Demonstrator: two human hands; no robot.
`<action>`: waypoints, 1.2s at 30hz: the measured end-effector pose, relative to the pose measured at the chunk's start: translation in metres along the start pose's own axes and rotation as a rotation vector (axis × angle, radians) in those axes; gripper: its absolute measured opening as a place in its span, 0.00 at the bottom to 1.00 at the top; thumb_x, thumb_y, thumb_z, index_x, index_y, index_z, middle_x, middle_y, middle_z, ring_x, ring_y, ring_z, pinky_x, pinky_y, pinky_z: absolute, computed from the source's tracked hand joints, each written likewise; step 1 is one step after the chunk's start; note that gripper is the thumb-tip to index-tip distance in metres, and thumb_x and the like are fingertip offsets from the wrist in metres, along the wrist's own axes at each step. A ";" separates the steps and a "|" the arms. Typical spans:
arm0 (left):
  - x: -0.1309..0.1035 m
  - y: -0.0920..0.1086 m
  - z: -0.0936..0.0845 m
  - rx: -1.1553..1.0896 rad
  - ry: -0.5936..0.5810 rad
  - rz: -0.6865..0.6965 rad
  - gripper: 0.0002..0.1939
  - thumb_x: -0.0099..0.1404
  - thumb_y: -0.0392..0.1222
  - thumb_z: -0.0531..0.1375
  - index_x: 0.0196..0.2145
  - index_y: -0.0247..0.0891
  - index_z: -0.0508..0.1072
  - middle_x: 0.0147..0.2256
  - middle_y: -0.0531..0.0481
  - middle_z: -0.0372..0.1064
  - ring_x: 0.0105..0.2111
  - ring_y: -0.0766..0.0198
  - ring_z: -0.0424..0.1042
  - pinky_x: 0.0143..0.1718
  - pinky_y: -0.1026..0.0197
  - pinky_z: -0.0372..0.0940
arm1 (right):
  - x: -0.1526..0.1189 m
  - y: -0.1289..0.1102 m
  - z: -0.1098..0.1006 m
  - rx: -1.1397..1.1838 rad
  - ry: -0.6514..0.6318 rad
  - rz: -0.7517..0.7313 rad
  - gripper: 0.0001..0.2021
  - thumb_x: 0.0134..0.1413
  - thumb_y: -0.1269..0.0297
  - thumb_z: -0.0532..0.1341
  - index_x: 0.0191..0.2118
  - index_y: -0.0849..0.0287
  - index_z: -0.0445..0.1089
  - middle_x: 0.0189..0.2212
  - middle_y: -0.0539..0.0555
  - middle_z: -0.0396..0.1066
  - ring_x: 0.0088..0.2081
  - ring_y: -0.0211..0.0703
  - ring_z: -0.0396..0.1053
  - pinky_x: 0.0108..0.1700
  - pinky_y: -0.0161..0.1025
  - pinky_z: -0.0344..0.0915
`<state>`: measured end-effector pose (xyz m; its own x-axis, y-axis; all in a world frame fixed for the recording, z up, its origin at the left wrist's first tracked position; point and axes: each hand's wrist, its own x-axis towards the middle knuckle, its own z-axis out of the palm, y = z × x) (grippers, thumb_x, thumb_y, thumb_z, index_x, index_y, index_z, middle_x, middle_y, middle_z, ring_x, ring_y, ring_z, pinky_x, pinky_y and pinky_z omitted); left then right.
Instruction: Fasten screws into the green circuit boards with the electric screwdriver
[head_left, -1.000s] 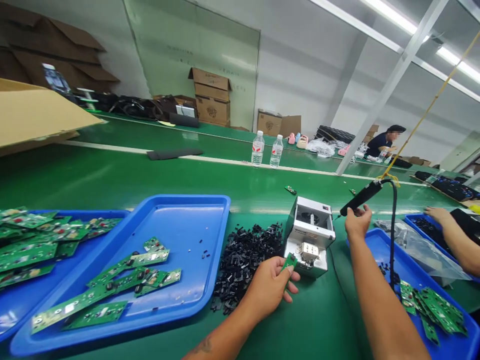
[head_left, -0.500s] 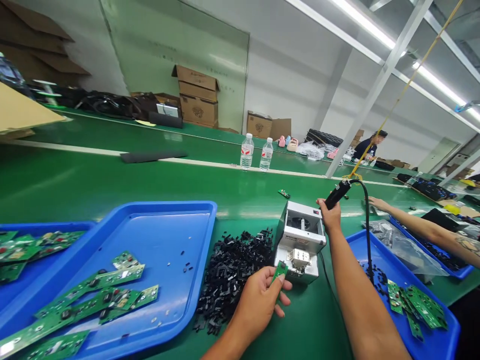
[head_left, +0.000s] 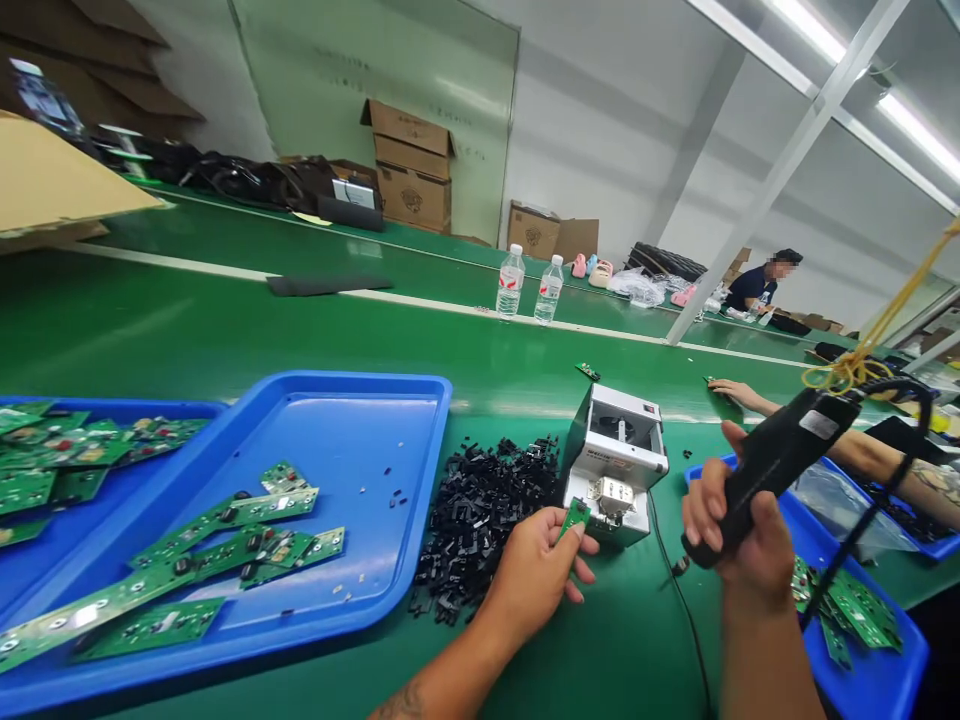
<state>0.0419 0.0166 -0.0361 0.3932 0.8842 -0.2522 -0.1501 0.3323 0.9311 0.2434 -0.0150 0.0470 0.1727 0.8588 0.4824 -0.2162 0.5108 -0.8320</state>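
Note:
Between thumb and fingers, my left hand (head_left: 536,565) pinches a small green circuit board (head_left: 574,517) in front of the screw feeder (head_left: 609,452). My right hand (head_left: 754,572) is wrapped round a black electric screwdriver (head_left: 784,465), tilted with its tip down to the left. A yellow cord (head_left: 851,368) and a black cable are at its upper end. Left of the feeder lies a heap of small black plastic parts (head_left: 487,520), close to my left hand.
A blue tray (head_left: 360,400) with several circuit boards stands at left, another blue tray (head_left: 911,660) at right. A co-worker's hand (head_left: 739,392) reaches in from the right. Two water bottles (head_left: 510,285) stand behind the feeder. A loose board (head_left: 588,372) lies on the green table.
My right hand has brought the electric screwdriver from beside the feeder nearer to me and to the right, tipping it down. My left hand still holds the circuit board. The view has shifted.

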 end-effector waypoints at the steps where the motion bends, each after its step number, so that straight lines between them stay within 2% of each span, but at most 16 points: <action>1: 0.000 0.000 0.000 0.003 0.000 0.001 0.15 0.64 0.51 0.62 0.36 0.33 0.69 0.34 0.43 0.77 0.22 0.67 0.73 0.16 0.67 0.67 | -0.003 -0.002 0.009 0.033 -0.029 0.014 0.22 0.64 0.52 0.60 0.60 0.50 0.62 0.24 0.42 0.63 0.15 0.31 0.56 0.17 0.33 0.61; 3: 0.001 0.000 0.000 0.003 0.000 0.000 0.15 0.65 0.50 0.61 0.36 0.34 0.69 0.34 0.43 0.77 0.22 0.67 0.73 0.16 0.67 0.67 | -0.004 -0.001 0.027 -0.003 0.013 -0.020 0.22 0.64 0.60 0.61 0.61 0.49 0.61 0.23 0.41 0.63 0.15 0.31 0.58 0.18 0.33 0.62; 6: 0.001 0.001 0.002 -0.005 0.008 0.000 0.15 0.65 0.50 0.62 0.36 0.34 0.69 0.34 0.44 0.77 0.22 0.66 0.73 0.16 0.67 0.67 | 0.000 0.008 0.054 -0.172 0.197 -0.218 0.26 0.61 0.69 0.63 0.63 0.49 0.60 0.24 0.40 0.65 0.18 0.33 0.64 0.23 0.36 0.68; 9: 0.000 0.002 0.004 -0.014 0.019 -0.004 0.15 0.65 0.51 0.62 0.36 0.34 0.69 0.33 0.44 0.76 0.22 0.66 0.73 0.14 0.67 0.66 | 0.004 0.021 0.071 -0.306 0.285 -0.422 0.28 0.58 0.72 0.64 0.63 0.51 0.60 0.24 0.40 0.68 0.19 0.34 0.66 0.25 0.37 0.68; 12: -0.001 0.003 0.006 -0.019 0.021 -0.006 0.16 0.65 0.51 0.63 0.36 0.35 0.69 0.33 0.44 0.77 0.21 0.66 0.73 0.14 0.68 0.65 | 0.005 0.035 0.076 -0.391 0.296 -0.503 0.28 0.58 0.71 0.65 0.62 0.53 0.59 0.25 0.41 0.69 0.20 0.34 0.67 0.27 0.39 0.69; 17: -0.002 0.004 0.006 -0.010 0.023 -0.008 0.15 0.65 0.52 0.62 0.35 0.35 0.69 0.33 0.45 0.77 0.19 0.68 0.71 0.13 0.68 0.64 | 0.006 0.052 0.070 -0.521 0.272 -0.449 0.22 0.59 0.66 0.65 0.57 0.54 0.62 0.25 0.41 0.68 0.20 0.33 0.66 0.29 0.38 0.68; 20: -0.001 0.002 0.006 -0.018 0.016 -0.002 0.15 0.65 0.52 0.62 0.35 0.35 0.68 0.33 0.45 0.77 0.18 0.69 0.70 0.13 0.69 0.63 | 0.007 0.050 0.070 -0.495 0.272 -0.382 0.20 0.60 0.67 0.64 0.56 0.54 0.62 0.24 0.40 0.67 0.19 0.32 0.65 0.27 0.36 0.66; 23: 0.001 -0.002 0.005 -0.015 0.009 0.005 0.16 0.65 0.53 0.62 0.35 0.35 0.68 0.32 0.45 0.77 0.18 0.69 0.70 0.13 0.69 0.63 | 0.007 0.041 0.075 -0.443 0.286 -0.325 0.23 0.61 0.68 0.64 0.59 0.53 0.61 0.24 0.40 0.67 0.19 0.32 0.65 0.25 0.35 0.66; 29: 0.000 0.002 0.007 -0.013 0.021 -0.013 0.15 0.65 0.52 0.61 0.35 0.35 0.68 0.32 0.44 0.77 0.18 0.69 0.70 0.13 0.68 0.63 | 0.008 0.028 0.093 -0.340 0.366 -0.453 0.28 0.60 0.69 0.63 0.64 0.50 0.58 0.24 0.39 0.65 0.18 0.34 0.64 0.24 0.38 0.69; 36: -0.001 0.004 0.008 -0.023 0.021 -0.011 0.16 0.64 0.53 0.62 0.35 0.35 0.68 0.32 0.45 0.77 0.18 0.69 0.70 0.12 0.69 0.63 | 0.011 0.035 0.101 -0.341 0.339 -0.448 0.28 0.62 0.68 0.63 0.65 0.49 0.58 0.24 0.40 0.65 0.19 0.33 0.65 0.27 0.38 0.70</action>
<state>0.0478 0.0140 -0.0304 0.3756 0.8871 -0.2682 -0.1668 0.3493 0.9220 0.1410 0.0165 0.0504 0.4807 0.4774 0.7355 0.2540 0.7270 -0.6379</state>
